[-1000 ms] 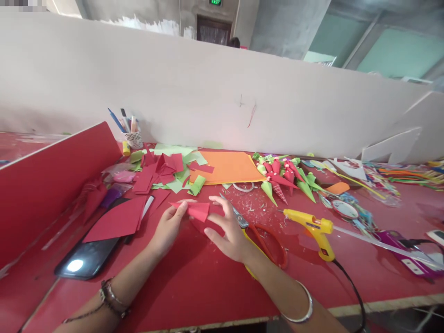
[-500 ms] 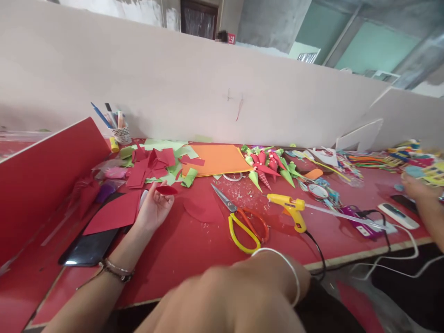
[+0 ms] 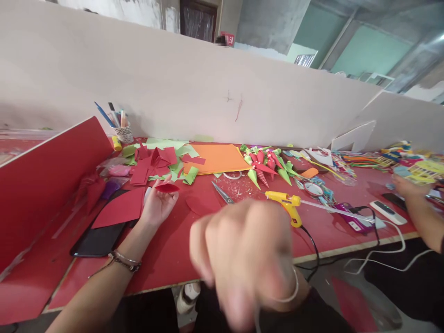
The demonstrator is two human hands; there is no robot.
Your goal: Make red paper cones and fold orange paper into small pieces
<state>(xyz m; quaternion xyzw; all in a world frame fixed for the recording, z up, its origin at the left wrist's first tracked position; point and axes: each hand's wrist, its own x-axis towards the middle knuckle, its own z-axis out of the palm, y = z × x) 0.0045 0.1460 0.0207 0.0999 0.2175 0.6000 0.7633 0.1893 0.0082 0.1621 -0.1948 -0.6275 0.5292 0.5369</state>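
My left hand [image 3: 160, 203] is closed round a small red paper cone [image 3: 167, 188], whose opening faces me. Just left of it, a red paper piece with a curved edge [image 3: 120, 209] lies over a black phone [image 3: 95, 243]. My right hand [image 3: 243, 254] is raised close to the camera, its fingers curled and smeared by motion; whether anything is in them does not show. Behind it, scissors [image 3: 222, 191] lie on the table with their handles hidden. Another red paper piece [image 3: 199, 203] lies between my hands. A yellow glue gun [image 3: 286, 203] rests on its right.
Red and green paper scraps [image 3: 156, 164], orange sheets [image 3: 218, 158] and finished red and green cone figures [image 3: 265, 164] line the back. A pen cup [image 3: 124, 133] stands at left. At right are a purple power strip [image 3: 354, 217], cords and a co-worker's hand [image 3: 411, 187].
My right hand has swung up and forward, and now covers the scissors' handles. My left hand keeps hold of the red paper cone. The view has shifted slightly.
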